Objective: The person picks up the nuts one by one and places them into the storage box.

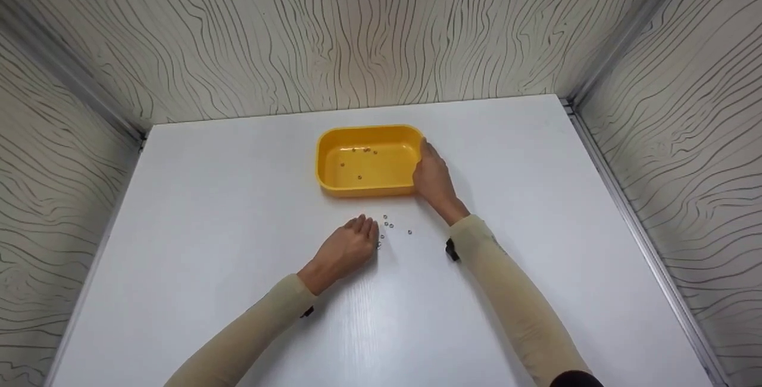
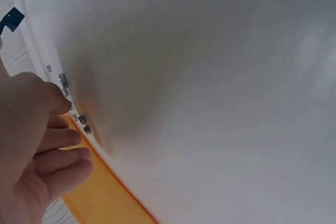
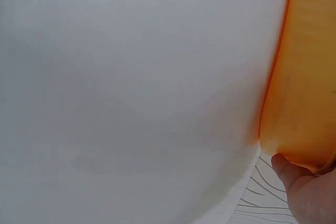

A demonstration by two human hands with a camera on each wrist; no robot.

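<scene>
A yellow plastic basin [image 1: 369, 192] stands on the white table, with several small metal nuts [image 1: 359, 177] scattered over its floor. My right hand [image 1: 433, 177] holds the basin by its right end; in the right wrist view the thumb [image 3: 286, 169] lies against the yellow wall. In front of the basin, more small nuts [image 1: 409, 232] are spread on the tabletop. Right beside these, my left hand [image 1: 351, 244] is low over the table with loosely bent fingers. The left wrist view shows its thumb tip close to a row of nuts [image 2: 82, 119], and nothing is visible in its palm.
The white table [image 1: 208, 208] reaches back to a wood-grain patterned wall [image 1: 357, 36]. Similar panels flank it left and right, with metal strips [image 1: 649, 256] along the edges. A dark band sits under each sleeve cuff.
</scene>
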